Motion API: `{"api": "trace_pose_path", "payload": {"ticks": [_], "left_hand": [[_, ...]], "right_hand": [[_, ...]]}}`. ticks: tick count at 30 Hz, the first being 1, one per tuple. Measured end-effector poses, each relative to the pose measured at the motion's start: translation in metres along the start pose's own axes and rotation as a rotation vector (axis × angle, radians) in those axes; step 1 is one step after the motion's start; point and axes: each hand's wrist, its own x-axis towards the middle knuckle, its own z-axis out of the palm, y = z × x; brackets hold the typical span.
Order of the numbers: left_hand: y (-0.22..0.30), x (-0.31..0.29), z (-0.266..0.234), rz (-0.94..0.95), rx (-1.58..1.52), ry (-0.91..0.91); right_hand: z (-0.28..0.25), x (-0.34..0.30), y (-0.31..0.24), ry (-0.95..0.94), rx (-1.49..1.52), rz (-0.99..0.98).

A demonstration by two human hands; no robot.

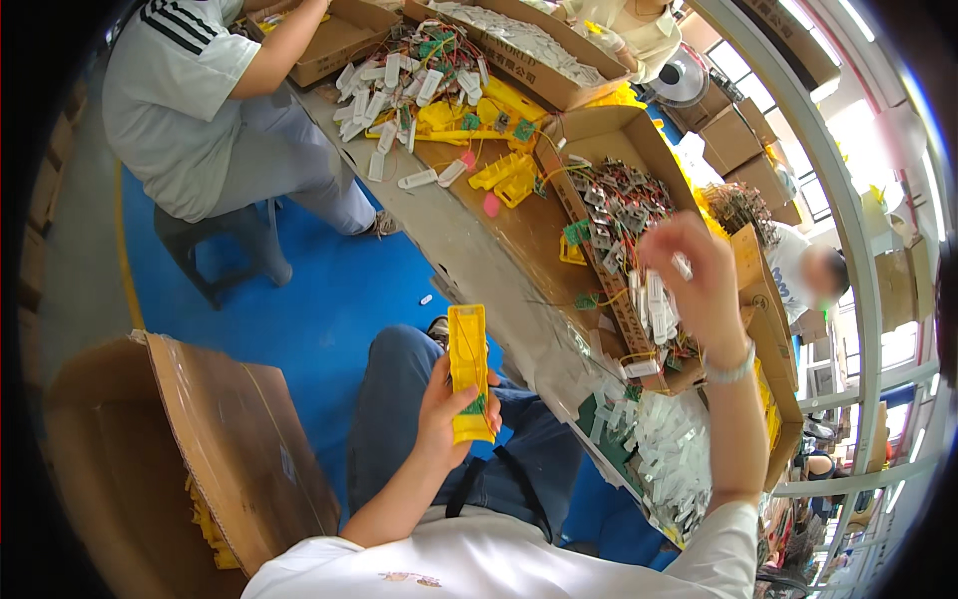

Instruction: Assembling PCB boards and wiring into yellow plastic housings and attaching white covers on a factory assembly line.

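My left hand (446, 419) is closed around a long yellow plastic housing (467, 344) above my lap. The open side of the housing faces up, with a small green circuit board (471, 404) near its lower end and thin wires inside. My right hand (689, 265) is raised over a cardboard box at the right, its fingers curled together. Something small and white shows at the fingertips, but I cannot make out what it is. Under this hand lie many wired metal parts (624, 205) and white plastic pieces (654, 307).
A pile of clear plastic strips (674, 449) lies on the bench near my right arm. White wired modules (399, 85) and yellow housings (509, 178) cover the far bench. An open carton (239, 429) stands at my left. A co-worker (190, 110) sits on a stool (215, 250).
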Motion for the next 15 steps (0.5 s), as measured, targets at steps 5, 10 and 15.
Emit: {"api": "trace_pose_path", "payload": {"ticks": [5, 10, 15], "left_hand": [[0.016, 0.004, -0.017, 0.028, -0.012, 0.035], [0.038, 0.010, -0.047, 0.127, -0.004, 0.031], [0.052, 0.015, -0.074, 0.204, -0.014, 0.047]], "right_hand": [[0.001, 0.136, 0.067, 0.087, -0.346, -0.087], [0.016, 0.263, 0.175, -0.050, -0.484, -0.242], [0.049, 0.337, 0.215, -0.135, -0.640, -0.229]]}}
